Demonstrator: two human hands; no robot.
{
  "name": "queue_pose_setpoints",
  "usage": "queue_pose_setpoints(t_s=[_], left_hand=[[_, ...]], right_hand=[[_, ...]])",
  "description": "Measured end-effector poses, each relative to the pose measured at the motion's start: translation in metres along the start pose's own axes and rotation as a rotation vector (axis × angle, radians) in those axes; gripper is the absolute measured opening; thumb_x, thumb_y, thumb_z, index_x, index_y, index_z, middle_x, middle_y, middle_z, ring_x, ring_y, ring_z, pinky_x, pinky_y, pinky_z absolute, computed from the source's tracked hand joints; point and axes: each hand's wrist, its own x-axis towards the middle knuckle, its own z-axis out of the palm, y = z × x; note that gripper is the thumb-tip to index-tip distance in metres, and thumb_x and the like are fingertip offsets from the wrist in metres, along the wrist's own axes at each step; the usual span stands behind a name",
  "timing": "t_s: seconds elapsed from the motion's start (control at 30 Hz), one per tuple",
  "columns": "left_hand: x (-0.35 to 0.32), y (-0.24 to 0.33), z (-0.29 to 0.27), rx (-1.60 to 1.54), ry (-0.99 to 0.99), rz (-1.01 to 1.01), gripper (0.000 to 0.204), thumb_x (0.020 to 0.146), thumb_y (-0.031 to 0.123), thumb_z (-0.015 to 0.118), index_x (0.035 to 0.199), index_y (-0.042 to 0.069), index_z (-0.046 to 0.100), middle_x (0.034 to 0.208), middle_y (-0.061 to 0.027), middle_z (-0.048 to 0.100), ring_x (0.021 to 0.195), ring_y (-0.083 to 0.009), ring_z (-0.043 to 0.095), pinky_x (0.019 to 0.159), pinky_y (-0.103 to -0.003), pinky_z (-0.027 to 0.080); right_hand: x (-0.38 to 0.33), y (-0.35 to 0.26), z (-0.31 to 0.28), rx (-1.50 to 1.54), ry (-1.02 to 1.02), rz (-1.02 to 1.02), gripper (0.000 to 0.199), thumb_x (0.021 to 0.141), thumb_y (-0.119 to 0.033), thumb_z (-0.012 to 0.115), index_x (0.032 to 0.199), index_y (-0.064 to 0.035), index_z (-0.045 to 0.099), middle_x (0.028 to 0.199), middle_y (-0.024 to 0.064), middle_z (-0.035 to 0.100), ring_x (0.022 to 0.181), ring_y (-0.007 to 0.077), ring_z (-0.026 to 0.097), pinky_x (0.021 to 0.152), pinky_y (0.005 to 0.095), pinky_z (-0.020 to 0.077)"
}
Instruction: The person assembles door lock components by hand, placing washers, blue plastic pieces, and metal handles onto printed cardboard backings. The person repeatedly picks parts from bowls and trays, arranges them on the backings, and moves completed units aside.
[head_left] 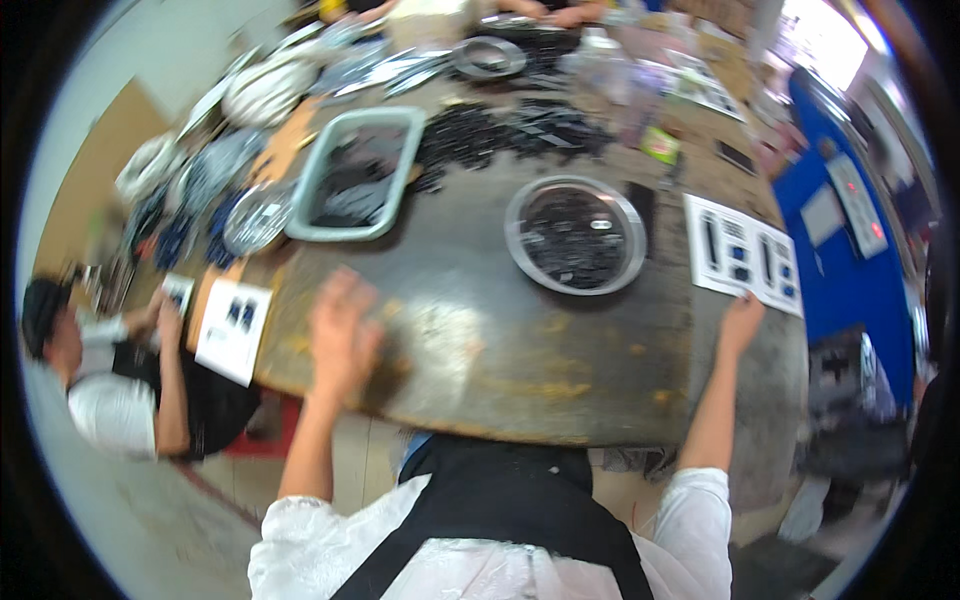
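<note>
My left hand (343, 335) hovers at the table's near left, blurred by motion, its fingers apart and nothing visible in them. At the right, my right hand (742, 320) pinches the lower edge of a white printed sheet (712, 275) with dark pictures on it. Between my hands and a little farther off stands a round metal bowl (516, 250) full of small black strip-like pieces (570, 240). A pale green rectangular tub (417, 150), with dark pieces lying in it, is beyond my left hand.
Loose black pieces (465, 140) are heaped at the back, near another metal bowl (488, 58). A second sheet (235, 330) lies at the left edge, beside a seated person (110, 410) with a phone-like object. A dark phone (735, 156) rests at the far right.
</note>
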Motion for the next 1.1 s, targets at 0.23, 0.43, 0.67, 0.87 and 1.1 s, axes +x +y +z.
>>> queue_pose_setpoints(t_s=[0.23, 0.43, 0.67, 0.87, 1.1], left_hand=[[-0.244, -0.375, -0.123, -0.287, 0.541, -1.443, 0.056, 0.089, 0.017, 0.071, 0.133, -0.011, 0.053, 0.136, -0.0301, 0.054, 0.119, -0.0339, 0.061, 0.094, -0.044, 0.052], [-0.203, -0.334, -0.027, -0.297, 0.635, -1.357, 0.053, 0.086, 0.001, 0.072, 0.132, -0.014, 0.051, 0.113, -0.0207, 0.070, 0.095, -0.0268, 0.069, 0.087, -0.035, 0.053], [-0.240, -0.309, -0.052, -0.462, 0.832, -1.328, 0.044, 0.087, -0.002, 0.074, 0.124, -0.009, 0.053, 0.106, -0.0177, 0.071, 0.086, -0.0185, 0.068, 0.070, -0.029, 0.052], [-0.243, -0.218, -0.028, -0.653, 0.959, -1.244, 0.054, 0.091, -0.003, 0.072, 0.134, -0.003, 0.040, 0.108, -0.0156, 0.065, 0.089, -0.0181, 0.064, 0.072, -0.029, 0.052], [-0.221, -0.079, 0.018, -0.795, 0.866, -1.214, 0.054, 0.093, 0.000, 0.068, 0.138, 0.003, 0.038, 0.105, -0.0079, 0.059, 0.087, -0.0136, 0.059, 0.073, -0.028, 0.050]], right_hand=[[-0.002, -0.011, 0.026, -0.004, -0.060, -0.157, 0.034, 0.099, -0.019, 0.061, 0.129, -0.0018, 0.064, 0.129, 0.0200, 0.061, 0.120, 0.0378, 0.056, 0.100, 0.0448, 0.0472], [-0.056, -0.076, -0.054, 0.108, -0.001, -0.457, 0.032, 0.100, -0.010, 0.057, 0.130, -0.0052, 0.065, 0.142, 0.0157, 0.055, 0.130, 0.0319, 0.053, 0.100, 0.0415, 0.0487], [-0.234, -0.359, -0.142, 0.814, -0.917, -0.530, 0.018, 0.098, -0.006, 0.061, 0.113, -0.0035, 0.070, 0.108, 0.0100, 0.070, 0.103, 0.0212, 0.067, 0.091, 0.0340, 0.0530], [-0.391, -0.449, -0.143, 1.193, -2.220, -0.284, 0.043, 0.106, -0.023, 0.055, 0.143, -0.0016, 0.051, 0.125, 0.0156, 0.067, 0.103, 0.0216, 0.071, 0.089, 0.0327, 0.0576], [-0.462, -0.421, -0.118, 0.860, -2.484, 0.729, 0.048, 0.106, -0.029, 0.057, 0.140, 0.0027, 0.046, 0.127, 0.0255, 0.062, 0.112, 0.0303, 0.068, 0.099, 0.0394, 0.0576]])
